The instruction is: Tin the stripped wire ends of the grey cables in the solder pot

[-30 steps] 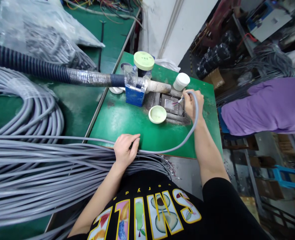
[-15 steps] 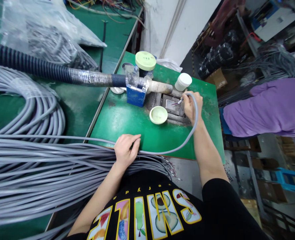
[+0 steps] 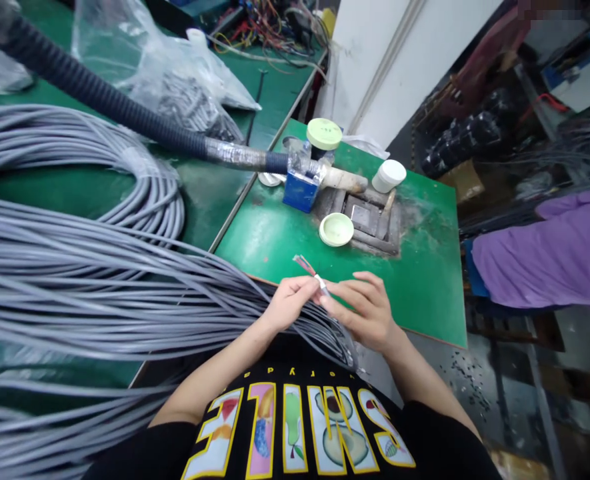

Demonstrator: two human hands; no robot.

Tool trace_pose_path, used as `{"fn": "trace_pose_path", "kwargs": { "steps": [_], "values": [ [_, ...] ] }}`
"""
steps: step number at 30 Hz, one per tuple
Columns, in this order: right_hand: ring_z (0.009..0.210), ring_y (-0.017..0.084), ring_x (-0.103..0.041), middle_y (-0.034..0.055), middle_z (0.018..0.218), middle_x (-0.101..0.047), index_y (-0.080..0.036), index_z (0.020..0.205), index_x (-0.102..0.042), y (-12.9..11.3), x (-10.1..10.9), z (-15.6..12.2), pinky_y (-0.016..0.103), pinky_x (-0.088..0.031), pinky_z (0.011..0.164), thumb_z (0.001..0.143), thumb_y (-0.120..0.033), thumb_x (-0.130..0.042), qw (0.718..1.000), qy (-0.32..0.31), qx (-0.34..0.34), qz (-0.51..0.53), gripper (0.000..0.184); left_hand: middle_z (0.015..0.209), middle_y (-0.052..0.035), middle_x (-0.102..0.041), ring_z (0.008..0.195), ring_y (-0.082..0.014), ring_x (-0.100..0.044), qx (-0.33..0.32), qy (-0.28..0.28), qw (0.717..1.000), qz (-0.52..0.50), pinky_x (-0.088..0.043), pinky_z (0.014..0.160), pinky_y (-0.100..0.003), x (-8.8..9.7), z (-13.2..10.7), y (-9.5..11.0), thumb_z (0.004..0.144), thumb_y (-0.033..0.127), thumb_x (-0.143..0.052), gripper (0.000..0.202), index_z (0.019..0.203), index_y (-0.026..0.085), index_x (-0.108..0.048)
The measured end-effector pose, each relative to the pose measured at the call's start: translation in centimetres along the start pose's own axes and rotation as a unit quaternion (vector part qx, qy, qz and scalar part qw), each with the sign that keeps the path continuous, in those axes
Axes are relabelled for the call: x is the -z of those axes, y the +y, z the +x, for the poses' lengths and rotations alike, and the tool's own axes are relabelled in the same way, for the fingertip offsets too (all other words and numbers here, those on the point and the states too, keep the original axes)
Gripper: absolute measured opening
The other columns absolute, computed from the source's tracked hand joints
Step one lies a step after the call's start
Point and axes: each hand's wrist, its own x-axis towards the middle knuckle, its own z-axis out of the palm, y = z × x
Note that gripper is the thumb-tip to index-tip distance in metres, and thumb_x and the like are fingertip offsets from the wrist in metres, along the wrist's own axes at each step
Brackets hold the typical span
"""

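Note:
The end of a grey cable (image 3: pixel 323 288) points up and away from me, with thin red, blue and pale wires (image 3: pixel 303 264) fanning out of its white collar. My left hand (image 3: pixel 292 303) pinches it between thumb and fingertips, just below the wires. My right hand (image 3: pixel 365 312) meets the cable from the other side with thumb and index finger, its other fingers loosely spread. Below both hands lies a thick bundle of grey cables (image 3: pixel 199 293), its stripped ends by my shirt. Past the hands is a shallow pale green dish (image 3: pixel 336 231), beside a square metal pot (image 3: pixel 365 219) set into the green table.
A ribbed hose (image 3: pixel 139 120) runs to a nozzle by a blue box (image 3: pixel 301 191). A green-lidded jar (image 3: pixel 324 133) and a white jar (image 3: pixel 389 175) stand behind. Coiled cables (image 3: pixel 159 190) and plastic bags lie left. A person in purple (image 3: pixel 549 250) is at the right.
My right hand has come back from the metal pot with the cable end, close to my body. My left hand has moved right and now pinches the cable end. The view has shifted.

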Motion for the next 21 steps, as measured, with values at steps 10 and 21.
{"fn": "trace_pose_path", "kwargs": {
  "steps": [10, 21],
  "values": [
    [0.107, 0.020, -0.055, 0.0071, 0.114, -0.065, -0.025, 0.110, -0.064, -2.9, -1.2, -3.7, 0.044, -0.043, 0.095, 0.082, -0.010, -0.056, 0.998, -0.014, -0.012, 0.053, 0.033, 0.080, -0.0091, -0.073, 0.071, -0.0161, -0.063, 0.030, -0.007, 0.999, -0.024, -0.049, 0.071, -0.027, -0.6, -1.7, 0.7, 0.075, 0.054, -0.062, 0.043, 0.072, 0.012, -0.073],
    [0.105, 0.020, -0.058, 0.0038, 0.114, -0.065, -0.033, 0.113, -0.062, -3.5, -1.6, -4.1, 0.043, -0.047, 0.092, 0.082, -0.009, -0.052, 0.997, -0.012, -0.041, 0.072, 0.041, 0.079, -0.0090, -0.073, 0.069, -0.0172, -0.062, 0.053, -0.006, 0.997, -0.054, -0.048, 0.071, -0.029, -0.7, -2.1, 0.0, 0.076, 0.053, -0.061, 0.043, 0.076, 0.013, -0.075]
  ]
}}
